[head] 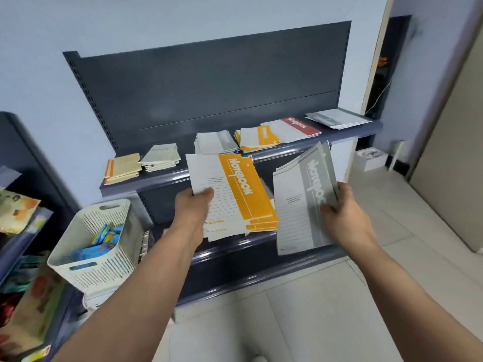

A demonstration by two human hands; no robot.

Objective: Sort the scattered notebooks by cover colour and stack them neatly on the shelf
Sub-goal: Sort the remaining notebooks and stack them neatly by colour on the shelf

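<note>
My left hand (194, 207) grips a stack of orange-and-white notebooks (235, 194) by its left edge, held in front of the dark shelf (162, 177). My right hand (345, 212) grips a stack of grey-and-white notebooks (300, 199) by its right edge, tilted beside the orange stack. On the shelf lie a grey pile (217, 142), an orange pile (258, 138), a red-and-white notebook (295, 128) and a pale grey pile (337, 118) at the far right.
Small cream pads (122, 168) and greenish pads (162, 156) lie on the shelf's left part. A white slotted basket (96, 246) with blue packets stands lower left. A second shelf unit with packets fills the left edge. Tiled floor lies to the right.
</note>
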